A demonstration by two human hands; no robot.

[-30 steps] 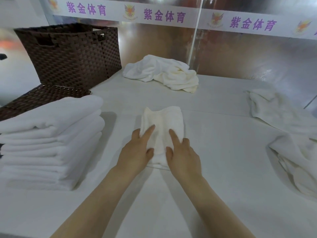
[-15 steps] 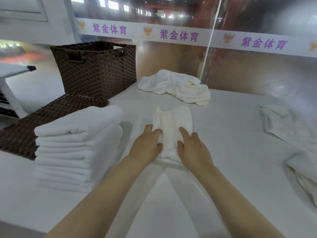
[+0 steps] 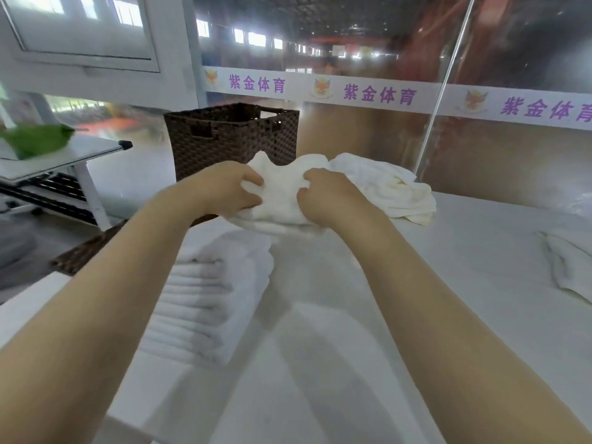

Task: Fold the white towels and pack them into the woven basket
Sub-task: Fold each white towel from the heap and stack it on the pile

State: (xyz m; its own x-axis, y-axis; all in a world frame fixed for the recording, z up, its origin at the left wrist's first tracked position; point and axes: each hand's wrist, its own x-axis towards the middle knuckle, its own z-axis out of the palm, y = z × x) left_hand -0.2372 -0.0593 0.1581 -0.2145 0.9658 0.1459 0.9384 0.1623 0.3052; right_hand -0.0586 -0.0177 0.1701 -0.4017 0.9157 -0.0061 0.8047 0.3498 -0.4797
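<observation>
While both hands grip it, the folded white towel (image 3: 278,200) hangs in the air above the table, in front of the woven basket and not inside it. Soft terry, thick, several layers visible along its lower edge; the top edge is lumpy with two rounded humps. Left hand (image 3: 221,190) holds the towel's left side, fingers curled round the cloth, thumb tucked below. Right hand (image 3: 333,197) holds the right side the same way, fingers bent and bunched into the pile. Both forearms bare, reaching forward.

Woven basket (image 3: 230,139): dark brown, box-shaped, tight plaited weave, rectangular handle cut-outs near the rim. Stands at the table's far left corner, just behind the held towel. Inside cannot be seen.

Stack of folded towels (image 3: 205,299): white, neat flat layers with rounded fold edges, on the table at left, below the left forearm. Blurred, so the count is unclear.

Crumpled towel heap (image 3: 384,187): white with a creamy tinge, loose folds, lies on the table just right of the basket, partly behind the right hand. Another loose towel (image 3: 567,267), rumpled, lies at the right edge.

Table (image 3: 416,283): smooth white, matt surface. Dark woven panel (image 3: 86,251), flat, same plait as the basket, shows at the table's left edge. Behind: clear sheeting with a white banner (image 3: 368,94) of purple characters.
</observation>
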